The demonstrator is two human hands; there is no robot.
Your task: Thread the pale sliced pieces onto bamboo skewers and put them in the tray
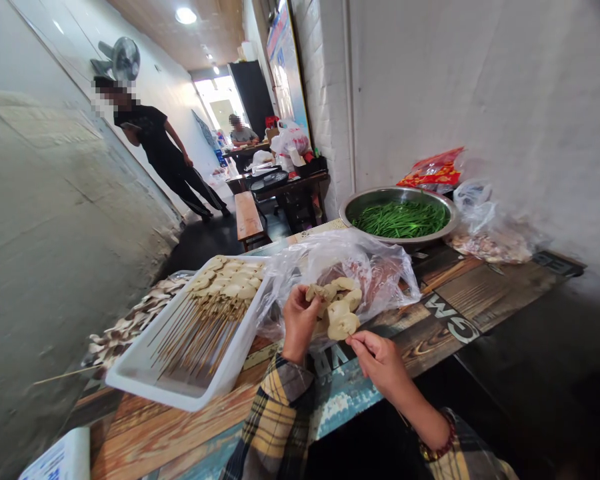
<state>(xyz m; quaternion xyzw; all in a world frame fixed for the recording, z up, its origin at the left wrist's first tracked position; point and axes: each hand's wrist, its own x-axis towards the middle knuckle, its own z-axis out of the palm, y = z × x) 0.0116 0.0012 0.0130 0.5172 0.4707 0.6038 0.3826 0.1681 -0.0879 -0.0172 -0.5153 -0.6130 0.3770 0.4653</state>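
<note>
My left hand [299, 325] pinches a pale, beige round slice at the near side of an open clear plastic bag [395, 270]. Beside it, my right hand [380, 360] grips a thin wooden skewer whose tip end carries pale slices [343, 321]. Most of the stick is hidden by the hand. More such slices lie just behind, at the bag's mouth. To the left stands a white plastic tray [180, 399], filled with skewered pale slices [230, 279], their bare sticks [200, 337] pointing toward me.
A steel bowl [347, 212] of green chives [403, 220] sits at the back right, with a knotted clear bag [495, 230] and a red packet [435, 170]. Brown-and-white skewered pieces [135, 320] lie against the left wall. A person [155, 140] stands beyond the table; another sits farther back.
</note>
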